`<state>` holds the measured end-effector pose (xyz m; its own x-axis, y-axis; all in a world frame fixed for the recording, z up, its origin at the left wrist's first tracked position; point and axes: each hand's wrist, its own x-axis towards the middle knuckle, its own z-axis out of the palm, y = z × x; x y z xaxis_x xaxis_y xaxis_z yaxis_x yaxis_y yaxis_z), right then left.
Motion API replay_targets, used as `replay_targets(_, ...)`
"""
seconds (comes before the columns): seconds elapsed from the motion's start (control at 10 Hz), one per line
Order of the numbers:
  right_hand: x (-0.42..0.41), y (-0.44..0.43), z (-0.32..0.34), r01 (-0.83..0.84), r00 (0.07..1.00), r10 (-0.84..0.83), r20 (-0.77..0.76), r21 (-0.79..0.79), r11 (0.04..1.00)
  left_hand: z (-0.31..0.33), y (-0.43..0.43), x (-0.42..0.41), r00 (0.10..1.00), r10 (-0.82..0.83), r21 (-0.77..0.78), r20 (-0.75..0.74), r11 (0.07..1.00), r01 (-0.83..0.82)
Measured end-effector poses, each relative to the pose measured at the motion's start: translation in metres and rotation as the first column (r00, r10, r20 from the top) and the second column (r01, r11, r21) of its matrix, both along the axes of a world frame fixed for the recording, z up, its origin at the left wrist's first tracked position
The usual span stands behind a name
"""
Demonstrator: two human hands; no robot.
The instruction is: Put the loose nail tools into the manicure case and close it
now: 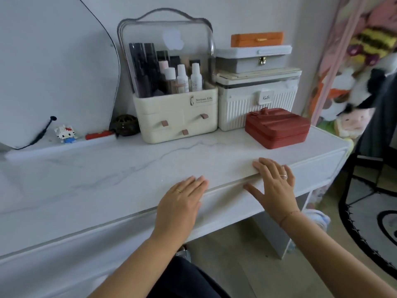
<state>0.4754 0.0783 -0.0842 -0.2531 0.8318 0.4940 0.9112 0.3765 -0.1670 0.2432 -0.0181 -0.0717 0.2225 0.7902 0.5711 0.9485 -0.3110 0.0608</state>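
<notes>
A red zipped case (277, 127) lies shut on the white marble table (107, 175), at the back right. My left hand (181, 201) lies flat over the table's front edge, fingers straight. My right hand (272, 186) rests on the same edge further right, fingers spread on the top and thumb down the front. Neither hand holds anything. No loose nail tools show on the table.
A cream cosmetics organiser (174, 89) with bottles stands at the back centre. Beside it a white ribbed box (257, 100) carries a grey box (253, 59) and an orange box (256, 39). A mirror (53, 67), a toy figure (65, 132) and a dark ball (125, 124) stand left.
</notes>
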Motion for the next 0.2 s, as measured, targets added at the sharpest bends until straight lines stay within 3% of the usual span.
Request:
replay_targets(0.1, 0.000, 0.002, -0.006, 0.006, 1.000, -0.006, -0.010, -0.006, 1.000, -0.005, -0.002, -0.007, 0.999, -0.033, 0.065, -0.035, 0.997, 0.035)
replay_targets(0.2, 0.000, -0.007, 0.001, 0.028, 0.982, -0.031, -0.186, -0.016, 0.999, -0.013, -0.012, -0.029, 0.995, -0.099, 0.157, -0.019, 0.982, 0.101)
